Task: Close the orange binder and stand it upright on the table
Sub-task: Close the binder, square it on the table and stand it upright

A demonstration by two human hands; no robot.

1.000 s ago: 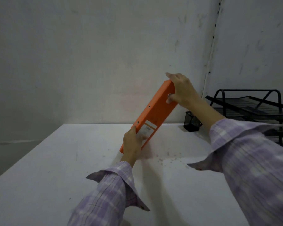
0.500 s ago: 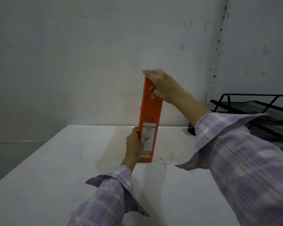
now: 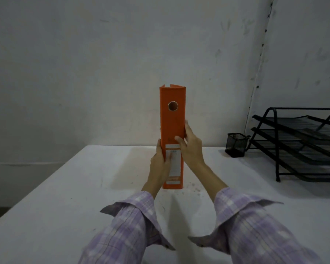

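The orange binder (image 3: 172, 122) is closed and stands upright on the white table (image 3: 65, 197), its spine facing me with a round finger hole near the top and a white label lower down. My left hand (image 3: 160, 164) presses against its lower left side, thumb on the label. My right hand (image 3: 191, 147) clasps the right side at mid height, with the thumb across the spine. Both hands touch the binder.
A black mesh pen cup (image 3: 235, 144) stands at the back right by the wall. A black wire stacked letter tray (image 3: 301, 143) fills the right side. Small crumbs (image 3: 194, 187) lie beside the binder's base. The grey wall is close behind.
The binder has gone from tilted to fully upright, spine toward me. My right hand has slid from the top edge down to the binder's right side.
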